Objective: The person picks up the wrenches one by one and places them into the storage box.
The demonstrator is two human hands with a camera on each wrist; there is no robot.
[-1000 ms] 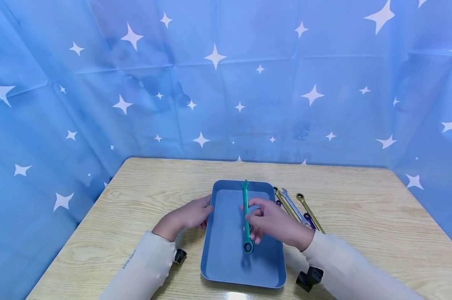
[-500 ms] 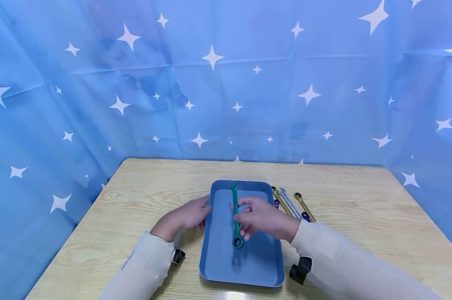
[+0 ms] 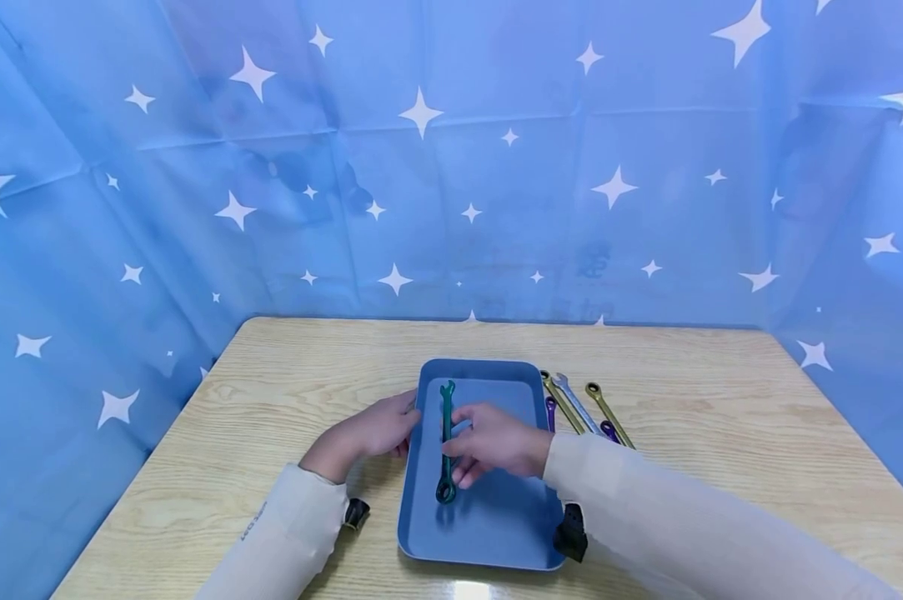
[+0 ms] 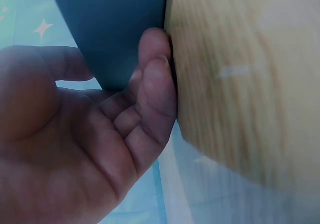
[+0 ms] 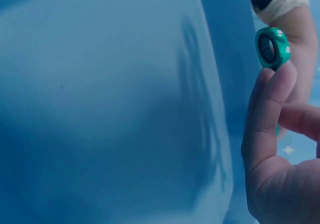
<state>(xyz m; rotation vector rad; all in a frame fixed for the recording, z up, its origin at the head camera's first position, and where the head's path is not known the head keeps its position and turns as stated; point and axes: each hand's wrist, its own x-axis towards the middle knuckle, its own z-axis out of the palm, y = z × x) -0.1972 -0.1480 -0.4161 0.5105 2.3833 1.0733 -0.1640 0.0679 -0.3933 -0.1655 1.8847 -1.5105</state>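
A blue rectangular tray (image 3: 504, 527) lies on the table, its long side running away from me. My left hand (image 3: 376, 427) grips its left side, thumb at the rim; in the left wrist view the fingers (image 4: 157, 94) curl against the dark outer wall (image 4: 117, 19). Over the left part of the tray, my right hand (image 3: 496, 440) pinches a green combination wrench (image 3: 447, 410) around its middle. The open end points away from me, the ring end towards me. In the right wrist view that ring end (image 5: 282, 46) shows beyond my fingertips, above the tray.
Right of the tray lie two gold wrenches (image 3: 609, 412), a silver wrench (image 3: 577, 402) and two purple wrenches (image 3: 551, 410), partly hidden by the tray and my right sleeve (image 3: 646, 492). A starred blue curtain (image 3: 496, 175) hangs behind the wooden table (image 3: 316, 358).
My right hand has carried the green wrench leftward across the tray, towards its left side. My left hand keeps its place on the tray's side.
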